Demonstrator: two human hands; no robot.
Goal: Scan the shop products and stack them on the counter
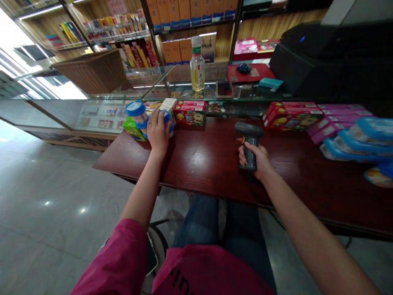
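Observation:
My right hand (259, 159) is wrapped around the handle of a dark grey barcode scanner (250, 130), held above the dark red wooden desk (199, 159). Its cable drops over the desk's front edge. At the left end of the desk, my left hand (159, 131) has its fingers curled over a blue-lidded tub (167, 116), which they partly cover. Beside that hand another blue-lidded tub (136, 110) sits on top of a stack. A green box (134, 129) lies to the left of the stack, and red snack boxes (190, 113) stand to its right.
Red boxes (291, 115), pink boxes (331, 123) and stacked blue-lidded packs (362, 141) occupy the right side. Behind the desk, a glass counter (147, 80) bears a drink bottle (197, 67), a wicker basket (92, 71) and a computer mouse (244, 68). Black equipment (331, 61) stands at the back right.

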